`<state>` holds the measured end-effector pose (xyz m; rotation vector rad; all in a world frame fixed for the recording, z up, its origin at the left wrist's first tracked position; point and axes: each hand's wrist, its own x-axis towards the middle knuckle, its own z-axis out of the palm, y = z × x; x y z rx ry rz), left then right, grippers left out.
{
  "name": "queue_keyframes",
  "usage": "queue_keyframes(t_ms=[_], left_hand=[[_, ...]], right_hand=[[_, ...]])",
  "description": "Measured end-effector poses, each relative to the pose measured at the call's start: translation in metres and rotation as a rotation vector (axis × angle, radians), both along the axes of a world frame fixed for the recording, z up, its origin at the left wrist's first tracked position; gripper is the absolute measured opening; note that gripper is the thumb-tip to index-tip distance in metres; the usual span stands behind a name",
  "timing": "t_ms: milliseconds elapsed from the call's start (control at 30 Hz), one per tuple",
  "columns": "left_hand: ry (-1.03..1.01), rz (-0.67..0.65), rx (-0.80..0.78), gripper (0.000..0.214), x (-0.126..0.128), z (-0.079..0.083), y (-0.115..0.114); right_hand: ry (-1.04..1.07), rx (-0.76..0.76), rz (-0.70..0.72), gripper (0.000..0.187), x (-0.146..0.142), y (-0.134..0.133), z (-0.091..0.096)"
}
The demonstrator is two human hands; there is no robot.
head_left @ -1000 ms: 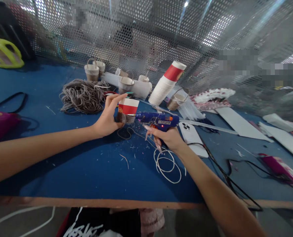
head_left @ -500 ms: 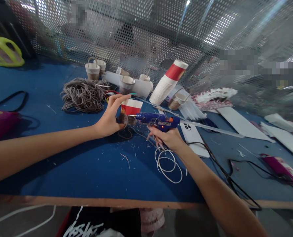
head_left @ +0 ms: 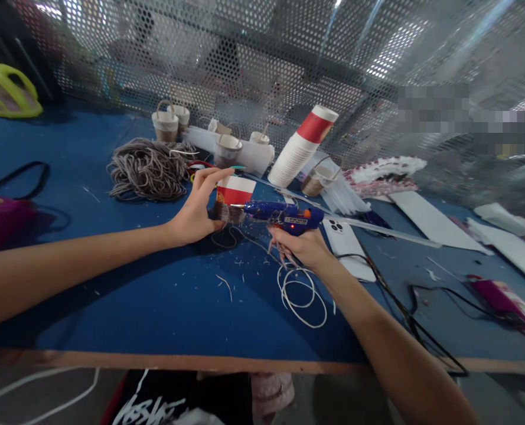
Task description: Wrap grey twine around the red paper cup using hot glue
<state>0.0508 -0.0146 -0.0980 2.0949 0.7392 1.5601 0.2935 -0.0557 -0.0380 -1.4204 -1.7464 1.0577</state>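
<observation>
My left hand (head_left: 195, 208) grips a red and white paper cup (head_left: 235, 190) between thumb and fingers. Grey-brown cord (head_left: 230, 213) is wound around one end of the cup, and a loose tail of it trails over the table. My right hand (head_left: 300, 245) is wrapped round a blue hot glue gun (head_left: 284, 215) with a small red light lit. The gun's metal nozzle points left and is at the corded part of the cup; whether it touches, I cannot tell.
A heap of grey cord (head_left: 149, 168) lies behind my left hand. A tilted stack of paper cups (head_left: 304, 144) stands behind the gun, among small cord-wrapped cups (head_left: 228, 150). A white phone (head_left: 348, 251), a black cable (head_left: 390, 295) and a white cord coil (head_left: 304, 295) lie at right.
The glue gun and my right hand have shifted very slightly to the right. My left hand still holds the cup in nearly the same place.
</observation>
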Motion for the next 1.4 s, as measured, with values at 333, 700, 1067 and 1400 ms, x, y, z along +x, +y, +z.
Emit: queue_keyframes(t_ms=[333,700,1067,1400], left_hand=[[-0.018,-0.013,-0.039,0.097,-0.001,0.000,0.001],[-0.087,-0.053,-0.148,0.091,0.001,-0.004,0.002],[-0.123,-0.144,-0.173,0.089,0.000,-0.005,0.002],[-0.193,-0.247,-0.248,0.089,0.002,-0.006,0.006]], right_hand=[[-0.040,0.015,-0.032,0.028,0.001,-0.001,0.001],[-0.043,0.018,-0.052,0.026,0.000,-0.003,0.006],[-0.025,0.019,-0.073,0.028,-0.001,-0.009,0.007],[-0.006,0.000,-0.070,0.027,0.001,-0.006,0.006]])
